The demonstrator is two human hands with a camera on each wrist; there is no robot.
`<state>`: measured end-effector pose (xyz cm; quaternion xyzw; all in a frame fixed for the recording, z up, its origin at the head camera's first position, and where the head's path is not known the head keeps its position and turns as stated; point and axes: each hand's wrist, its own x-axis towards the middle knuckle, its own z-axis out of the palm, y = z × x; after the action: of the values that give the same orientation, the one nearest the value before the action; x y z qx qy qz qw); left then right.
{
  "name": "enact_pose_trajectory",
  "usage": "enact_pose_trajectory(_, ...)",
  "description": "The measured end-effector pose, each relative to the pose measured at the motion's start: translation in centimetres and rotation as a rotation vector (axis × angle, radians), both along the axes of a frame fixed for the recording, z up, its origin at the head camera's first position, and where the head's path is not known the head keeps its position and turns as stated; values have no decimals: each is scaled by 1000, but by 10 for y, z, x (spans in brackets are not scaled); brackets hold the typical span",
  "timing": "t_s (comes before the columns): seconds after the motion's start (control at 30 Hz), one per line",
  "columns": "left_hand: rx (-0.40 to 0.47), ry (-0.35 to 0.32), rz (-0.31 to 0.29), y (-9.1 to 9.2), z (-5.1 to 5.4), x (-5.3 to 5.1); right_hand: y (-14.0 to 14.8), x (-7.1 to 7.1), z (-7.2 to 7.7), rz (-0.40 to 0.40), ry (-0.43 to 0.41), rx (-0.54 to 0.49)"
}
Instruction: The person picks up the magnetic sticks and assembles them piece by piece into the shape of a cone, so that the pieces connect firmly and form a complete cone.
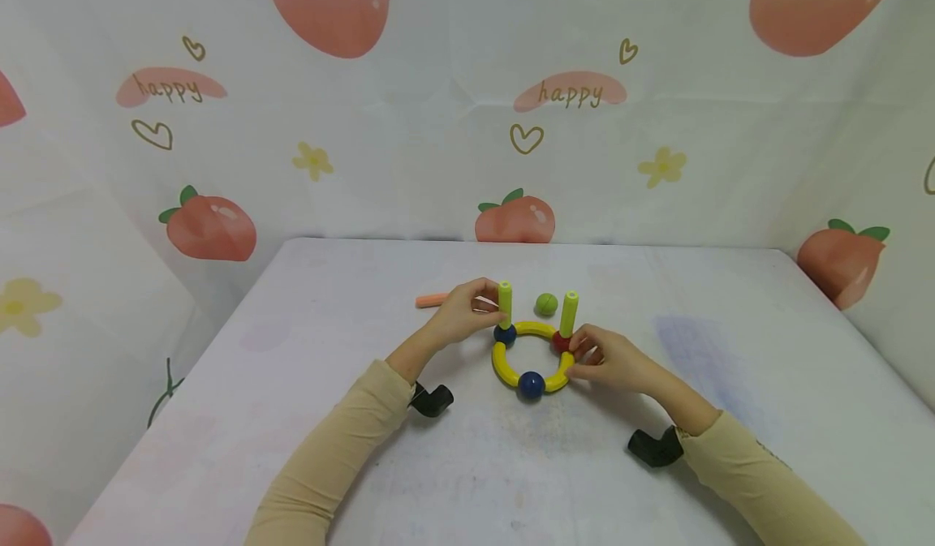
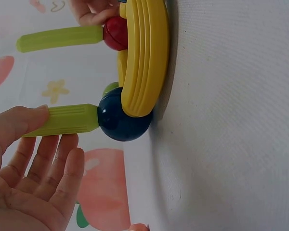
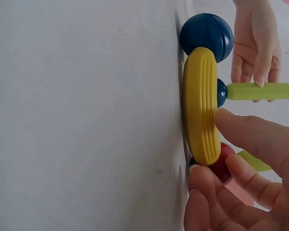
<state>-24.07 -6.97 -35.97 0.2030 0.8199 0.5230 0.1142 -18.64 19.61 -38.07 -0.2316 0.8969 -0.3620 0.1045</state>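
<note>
A ring of yellow curved pieces (image 1: 503, 366) lies on the table, joined by a blue ball (image 1: 531, 384) at the front, another blue ball (image 2: 124, 114) at back left and a red ball (image 1: 561, 341) at right. Green sticks stand upright on the back-left blue ball and the red ball. My left hand (image 1: 467, 311) pinches the left green stick (image 2: 70, 119) between thumb and fingers. With thumb and fingers, my right hand (image 1: 613, 359) grips the right yellow piece (image 3: 201, 106) beside the red ball; the right green stick (image 1: 569, 314) rises behind it.
Behind the ring lies a green ball (image 1: 546, 304). An orange stick (image 1: 431, 300) is partly behind my left hand. Black curved objects sit by both wrists, one at left (image 1: 433, 400) and one at right (image 1: 655, 448). A printed cloth (image 1: 438, 124) hangs beyond the table.
</note>
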Motion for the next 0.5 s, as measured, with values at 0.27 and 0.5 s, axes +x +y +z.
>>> enact_pose_trajectory(0.27,-14,-2,5,0,0,0,4,-10,-2,-75,-42,-87)
enact_pose_trajectory(0.5,-7,5,2,1,1,1,1,-17,-3,-65,-114,-86)
